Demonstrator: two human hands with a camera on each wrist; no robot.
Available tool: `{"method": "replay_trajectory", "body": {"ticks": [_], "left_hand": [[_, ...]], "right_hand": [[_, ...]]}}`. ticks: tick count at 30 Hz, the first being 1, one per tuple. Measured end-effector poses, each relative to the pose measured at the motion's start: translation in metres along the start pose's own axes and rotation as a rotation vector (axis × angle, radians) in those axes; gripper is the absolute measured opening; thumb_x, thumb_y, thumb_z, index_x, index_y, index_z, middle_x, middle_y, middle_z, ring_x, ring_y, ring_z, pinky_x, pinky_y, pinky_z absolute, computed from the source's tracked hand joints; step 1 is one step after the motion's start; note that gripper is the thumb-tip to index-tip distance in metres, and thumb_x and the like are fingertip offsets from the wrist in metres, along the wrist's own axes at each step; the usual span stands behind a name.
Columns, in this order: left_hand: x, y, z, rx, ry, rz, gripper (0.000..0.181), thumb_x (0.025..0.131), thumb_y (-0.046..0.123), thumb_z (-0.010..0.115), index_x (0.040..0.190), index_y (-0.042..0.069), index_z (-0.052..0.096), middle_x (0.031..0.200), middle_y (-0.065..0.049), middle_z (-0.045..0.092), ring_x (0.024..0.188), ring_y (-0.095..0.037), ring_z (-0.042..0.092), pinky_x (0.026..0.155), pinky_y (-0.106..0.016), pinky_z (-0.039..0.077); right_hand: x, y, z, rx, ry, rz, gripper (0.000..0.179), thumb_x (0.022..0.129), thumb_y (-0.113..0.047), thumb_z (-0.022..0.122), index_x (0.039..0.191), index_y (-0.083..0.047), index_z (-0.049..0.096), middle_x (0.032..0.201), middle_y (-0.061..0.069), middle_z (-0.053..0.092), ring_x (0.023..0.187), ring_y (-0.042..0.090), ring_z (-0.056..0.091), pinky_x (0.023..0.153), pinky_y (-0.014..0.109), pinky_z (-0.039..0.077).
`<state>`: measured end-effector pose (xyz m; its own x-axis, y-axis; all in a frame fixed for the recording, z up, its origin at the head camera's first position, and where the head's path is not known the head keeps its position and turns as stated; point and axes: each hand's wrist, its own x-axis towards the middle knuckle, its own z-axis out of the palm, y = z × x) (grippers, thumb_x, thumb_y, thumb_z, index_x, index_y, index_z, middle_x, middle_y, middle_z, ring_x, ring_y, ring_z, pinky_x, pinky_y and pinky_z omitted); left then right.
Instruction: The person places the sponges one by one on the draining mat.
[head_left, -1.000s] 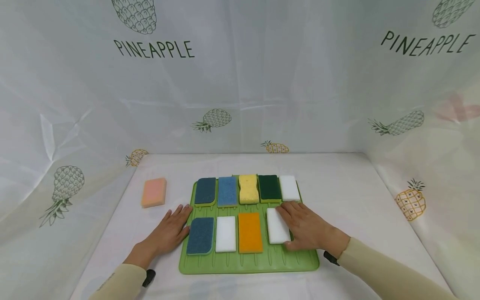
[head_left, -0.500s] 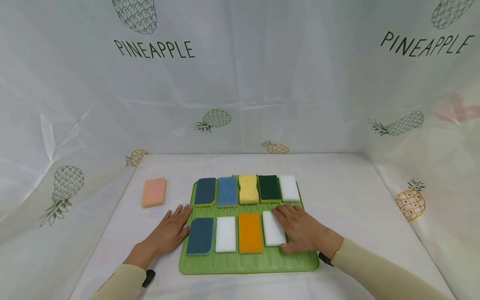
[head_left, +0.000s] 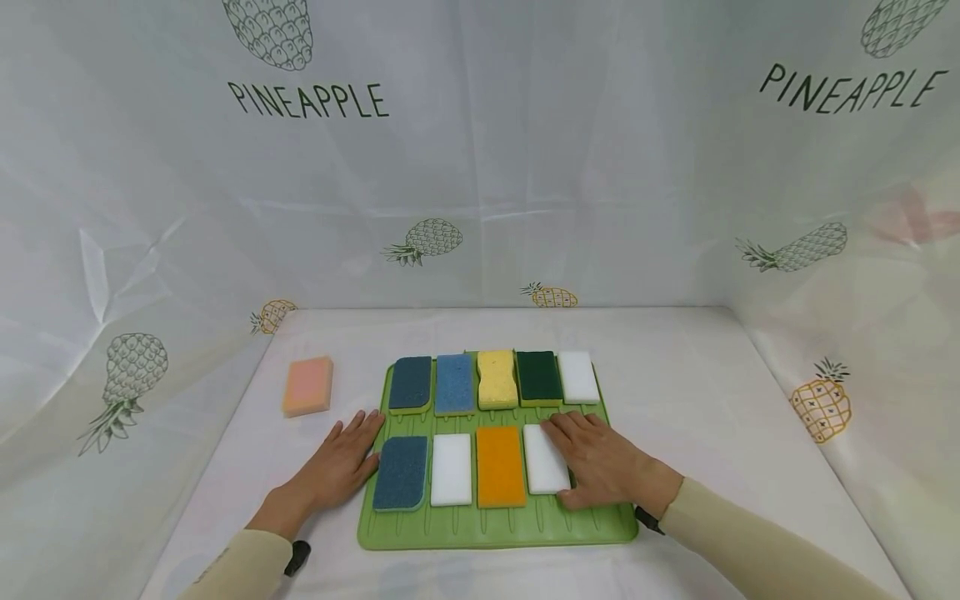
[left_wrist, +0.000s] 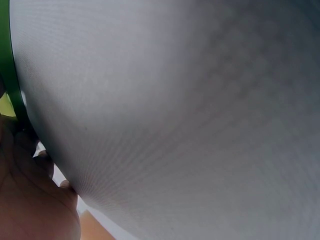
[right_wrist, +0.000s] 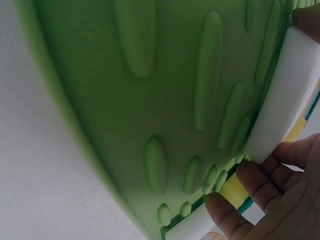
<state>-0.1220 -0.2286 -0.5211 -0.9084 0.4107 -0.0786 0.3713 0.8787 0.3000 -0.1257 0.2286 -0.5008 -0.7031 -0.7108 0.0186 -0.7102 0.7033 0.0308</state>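
Note:
A white sponge (head_left: 547, 459) lies in the near row of a green ribbed tray (head_left: 495, 533), right of an orange sponge (head_left: 501, 467). My right hand (head_left: 600, 460) holds that white sponge from its right side, thumb at the near end and fingers at the far end. The right wrist view shows the white sponge (right_wrist: 282, 95) spanned between thumb and fingers, low on the tray's ribs. At the tray's left edge rests my left hand (head_left: 339, 467), fingers extended, with its thumb beside a dark blue sponge (head_left: 401, 472).
Also in the near row is another white sponge (head_left: 452, 469). The far row has a dark blue, a lighter blue (head_left: 454, 383), a yellow (head_left: 497, 379), a dark green (head_left: 539, 377) and a white sponge. A pink sponge (head_left: 308, 386) lies on the table at left.
My right hand has slid the white sponge left and slightly nearer, closer to the orange one. Most of that shift came in the first half second. The left hand stays in place.

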Motion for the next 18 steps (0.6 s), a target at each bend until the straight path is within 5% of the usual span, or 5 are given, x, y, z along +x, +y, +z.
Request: {"method": "replay_trajectory", "body": {"ticks": [8, 12, 18], "left_hand": [[-0.001, 0.001, 0.001, -0.008, 0.011, 0.001, 0.067, 0.109, 0.025, 0.058, 0.165, 0.001, 0.031, 0.17, -0.019, 0.035, 0.158, -0.044, 0.028, 0.126, -0.068, 0.023], [0.0, 0.002, 0.001, -0.01, 0.012, 0.005, 0.066, 0.109, 0.026, 0.058, 0.165, 0.001, 0.032, 0.17, -0.019, 0.035, 0.158, -0.043, 0.028, 0.126, -0.068, 0.023], [-0.001, 0.001, -0.002, -0.002, 0.003, 0.001, 0.066, 0.109, 0.025, 0.058, 0.165, 0.001, 0.032, 0.17, -0.019, 0.035, 0.158, -0.044, 0.028, 0.125, -0.068, 0.024]], "right_hand": [[-0.005, 0.002, -0.004, 0.098, -0.038, 0.069, 0.099, 0.086, -0.066, 0.069, 0.157, -0.001, 0.044, 0.156, 0.018, 0.051, 0.139, 0.038, 0.053, 0.11, 0.058, 0.048], [-0.016, 0.01, -0.005, 0.097, 0.088, 0.109, 0.087, 0.096, -0.063, 0.066, 0.153, 0.0, 0.05, 0.152, 0.018, 0.055, 0.136, 0.037, 0.056, 0.107, 0.059, 0.051], [-0.031, 0.028, 0.0, 0.025, 0.281, 0.217, 0.067, 0.099, -0.036, 0.072, 0.146, 0.009, 0.053, 0.144, 0.025, 0.058, 0.133, 0.042, 0.056, 0.107, 0.057, 0.051]]}}
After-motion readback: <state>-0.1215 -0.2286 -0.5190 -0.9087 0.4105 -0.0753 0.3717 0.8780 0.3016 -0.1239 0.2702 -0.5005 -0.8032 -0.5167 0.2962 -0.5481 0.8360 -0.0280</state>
